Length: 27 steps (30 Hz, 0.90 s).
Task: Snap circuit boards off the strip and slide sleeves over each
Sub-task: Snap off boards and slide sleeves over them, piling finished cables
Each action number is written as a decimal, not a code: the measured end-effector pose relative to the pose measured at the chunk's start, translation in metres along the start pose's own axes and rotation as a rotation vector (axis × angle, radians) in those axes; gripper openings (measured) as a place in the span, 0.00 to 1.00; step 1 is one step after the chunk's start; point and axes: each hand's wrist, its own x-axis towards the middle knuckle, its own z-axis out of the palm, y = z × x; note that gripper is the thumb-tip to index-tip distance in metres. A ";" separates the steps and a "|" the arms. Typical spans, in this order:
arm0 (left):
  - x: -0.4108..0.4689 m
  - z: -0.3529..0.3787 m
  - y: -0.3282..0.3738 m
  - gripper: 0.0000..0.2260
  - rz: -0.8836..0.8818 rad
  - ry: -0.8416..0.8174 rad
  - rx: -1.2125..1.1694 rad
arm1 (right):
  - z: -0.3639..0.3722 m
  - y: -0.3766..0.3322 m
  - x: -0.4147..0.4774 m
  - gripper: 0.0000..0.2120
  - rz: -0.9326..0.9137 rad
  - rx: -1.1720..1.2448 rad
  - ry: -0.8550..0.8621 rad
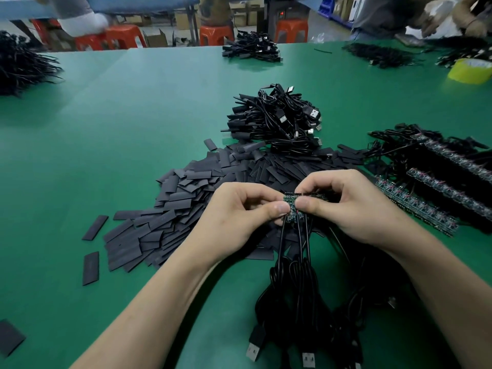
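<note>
Left hand (pixel 239 209) and right hand (pixel 354 206), fingers curled, pinch one circuit board strip (pixel 289 197) between them, black cables (pixel 299 243) hanging from it. Green table (pixel 133 115) holds one sprawling heap of flat sleeves (pixel 181 198) just beyond the knuckles, one cable bundle (pixel 277 121) behind that, three more board strips (pixel 418 209) at right, one yellow tape roll (pixel 470 70) far right.

A factory assembly floor: a long green worktable (pixel 133 129) heaped with cable bundles (pixel 277 121), orange stools (pixel 213 33) and cartons (pixel 157 38) behind.
</note>
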 end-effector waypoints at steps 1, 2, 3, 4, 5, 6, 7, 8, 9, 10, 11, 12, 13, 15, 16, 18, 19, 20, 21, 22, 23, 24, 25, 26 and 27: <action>0.000 0.000 0.001 0.01 0.000 -0.004 -0.011 | 0.000 0.000 0.000 0.05 0.003 0.024 -0.001; 0.000 0.000 0.002 0.02 0.000 -0.006 -0.014 | 0.000 0.000 0.000 0.05 0.005 0.041 -0.002; 0.000 0.000 0.002 0.03 -0.006 -0.009 -0.019 | 0.000 0.001 0.000 0.05 0.006 0.057 -0.006; -0.001 0.000 0.003 0.04 -0.013 -0.012 -0.025 | 0.000 0.001 -0.001 0.05 0.005 0.070 -0.011; -0.001 0.000 0.003 0.04 -0.020 -0.016 -0.032 | 0.000 0.001 -0.002 0.04 0.003 0.082 -0.015; -0.001 -0.001 0.004 0.05 -0.022 -0.022 -0.037 | 0.000 0.002 -0.002 0.03 -0.003 0.092 -0.019; -0.001 -0.001 0.004 0.05 -0.026 -0.027 -0.039 | 0.000 0.003 -0.002 0.02 -0.008 0.102 -0.020; -0.001 -0.002 0.004 0.06 -0.028 -0.030 -0.041 | 0.001 0.003 -0.002 0.02 -0.011 0.114 -0.021; -0.001 -0.002 0.005 0.06 -0.030 -0.033 -0.044 | 0.001 0.003 -0.002 0.01 -0.011 0.127 -0.022; -0.001 -0.002 0.005 0.07 -0.032 -0.036 -0.053 | 0.002 0.003 -0.002 0.02 -0.011 0.138 -0.024; -0.001 -0.002 0.006 0.07 -0.037 -0.040 -0.065 | 0.002 0.003 -0.002 0.02 -0.009 0.143 -0.027; -0.001 -0.001 0.007 0.06 -0.040 -0.044 -0.075 | 0.002 0.004 -0.002 0.03 -0.010 0.143 -0.031; -0.001 -0.001 0.007 0.06 -0.043 -0.046 -0.080 | 0.002 0.004 -0.002 0.03 -0.010 0.143 -0.035; -0.001 0.000 0.008 0.06 -0.045 -0.048 -0.086 | 0.002 0.004 -0.001 0.04 -0.012 0.151 -0.042; -0.001 0.000 0.008 0.06 -0.045 -0.050 -0.092 | 0.001 0.005 -0.001 0.04 -0.017 0.162 -0.044; -0.001 0.002 0.008 0.06 -0.042 -0.058 -0.110 | 0.001 0.004 -0.001 0.06 -0.033 0.201 -0.048; -0.001 0.002 0.008 0.06 -0.044 -0.060 -0.120 | 0.001 0.002 -0.002 0.07 -0.039 0.220 -0.049; -0.001 0.003 0.008 0.06 -0.047 -0.057 -0.130 | -0.001 0.000 -0.002 0.07 -0.037 0.227 -0.048; -0.001 0.002 0.009 0.06 -0.050 -0.047 -0.140 | -0.003 0.000 -0.002 0.06 -0.026 0.226 -0.046; -0.001 0.000 0.009 0.05 -0.048 -0.032 -0.147 | -0.006 -0.001 -0.002 0.06 -0.010 0.213 -0.043; -0.001 -0.003 0.010 0.04 -0.036 -0.013 -0.145 | -0.011 -0.001 -0.003 0.05 0.017 0.183 -0.038; -0.002 -0.007 0.011 0.04 -0.015 0.008 -0.135 | -0.017 0.001 -0.004 0.04 0.045 0.113 -0.030; -0.002 -0.011 0.011 0.03 0.009 0.032 -0.126 | -0.023 0.005 -0.005 0.02 0.075 -0.009 -0.024; -0.003 -0.014 0.011 0.03 0.031 0.061 -0.126 | -0.029 0.009 -0.006 0.03 0.102 -0.171 -0.025; -0.003 -0.016 0.012 0.03 0.048 0.093 -0.136 | -0.034 0.010 -0.009 0.03 0.134 -0.342 -0.022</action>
